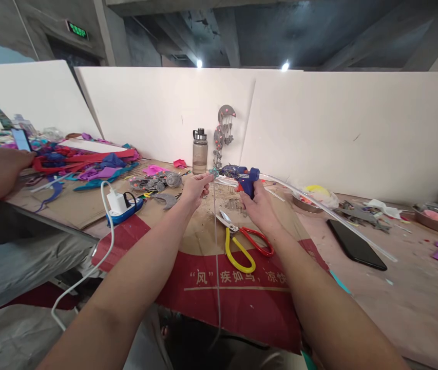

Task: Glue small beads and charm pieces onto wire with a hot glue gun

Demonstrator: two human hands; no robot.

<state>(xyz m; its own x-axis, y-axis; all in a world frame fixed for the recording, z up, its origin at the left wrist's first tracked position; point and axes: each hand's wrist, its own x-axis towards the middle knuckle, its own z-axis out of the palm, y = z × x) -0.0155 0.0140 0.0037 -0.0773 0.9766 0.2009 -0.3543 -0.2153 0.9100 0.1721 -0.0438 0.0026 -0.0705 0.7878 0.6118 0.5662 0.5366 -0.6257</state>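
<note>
Head view: the left hand is pinched at thumb and fingertips on a small teal piece, from which a thin grey strip hangs down past the table edge. The right hand is closed round a blue glue gun, its nozzle end near the teal piece; a long clear glue stick slants from its back over the table. Below and between the hands, scissors with one yellow and one red handle lie with blades parted on a printed red-and-brown cardboard sheet. Beyond the hands stand a grey-tinted bottle and, beside it, a grey crescent ornament with hanging pieces against white panels. Left of the left forearm sit a white charger on a blue power strip and coloured scraps. At far left, another person's hand is by a lit phone. To the right are a dark phone, a shallow bowl with something yellow in it, and grey scraps.
</note>
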